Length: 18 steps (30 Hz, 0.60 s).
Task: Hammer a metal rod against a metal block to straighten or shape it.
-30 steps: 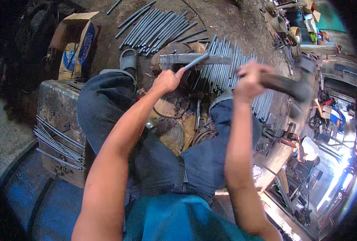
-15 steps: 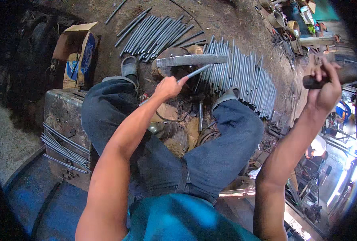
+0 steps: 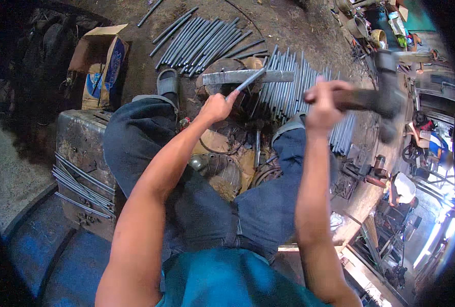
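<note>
My left hand (image 3: 217, 107) is closed around a grey metal rod (image 3: 249, 81), which slants away to the right. Its far end lies over a long flat-topped steel bar (image 3: 219, 78) on a round block, used like an anvil; whether it touches is hard to tell. My right hand (image 3: 323, 110) grips the handle of a hammer (image 3: 387, 89), raised to the right of the bar and blurred by motion. Beyond the bar, several similar rods (image 3: 194, 43) lie in a pile, and another large pile of rods (image 3: 286, 77) is partly hidden behind my right hand.
At left stand an open cardboard box (image 3: 97, 74) and a worn metal box (image 3: 79, 138) with thin rods against its side. A second hammer (image 3: 258, 146) lies between my legs. Metal scrap and pots (image 3: 358, 28) line the right side, where another person (image 3: 405, 188) is.
My right hand has swung the hammer leftward and inward from far right, bringing its head into view. My left hand still grips the rod, whose angle has steepened slightly.
</note>
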Available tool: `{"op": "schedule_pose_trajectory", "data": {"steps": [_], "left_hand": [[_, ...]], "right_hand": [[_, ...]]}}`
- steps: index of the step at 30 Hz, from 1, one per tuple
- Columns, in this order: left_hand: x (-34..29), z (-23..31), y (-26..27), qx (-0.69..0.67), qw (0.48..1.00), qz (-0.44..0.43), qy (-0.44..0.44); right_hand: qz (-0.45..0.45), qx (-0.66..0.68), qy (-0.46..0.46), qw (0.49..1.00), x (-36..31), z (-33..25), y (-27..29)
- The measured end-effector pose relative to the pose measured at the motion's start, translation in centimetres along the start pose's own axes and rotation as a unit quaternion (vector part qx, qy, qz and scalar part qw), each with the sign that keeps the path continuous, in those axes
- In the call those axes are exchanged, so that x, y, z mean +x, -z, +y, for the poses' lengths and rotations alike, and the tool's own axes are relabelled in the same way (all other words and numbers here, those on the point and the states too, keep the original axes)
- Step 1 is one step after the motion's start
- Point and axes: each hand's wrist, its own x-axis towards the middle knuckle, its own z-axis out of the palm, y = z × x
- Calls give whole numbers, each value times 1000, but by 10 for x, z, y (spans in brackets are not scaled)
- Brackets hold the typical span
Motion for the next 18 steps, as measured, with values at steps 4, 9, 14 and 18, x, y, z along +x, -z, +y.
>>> {"op": "schedule_pose_trajectory", "data": {"steps": [4, 9, 14, 18], "left_hand": [[-1, 17, 4, -15, 1000, 2, -5], [1, 3, 11, 26, 1000, 4, -9], [2, 0, 1, 13, 998, 40, -37], [-7, -2, 16, 29, 999, 33, -13]], "right_hand": [[-125, -321, -323, 881, -30, 116, 14], [-175, -275, -51, 944, 37, -4, -25], [-113, -92, 75, 987, 75, -135, -33], [-87, 32, 143, 985, 72, -139, -32]]}}
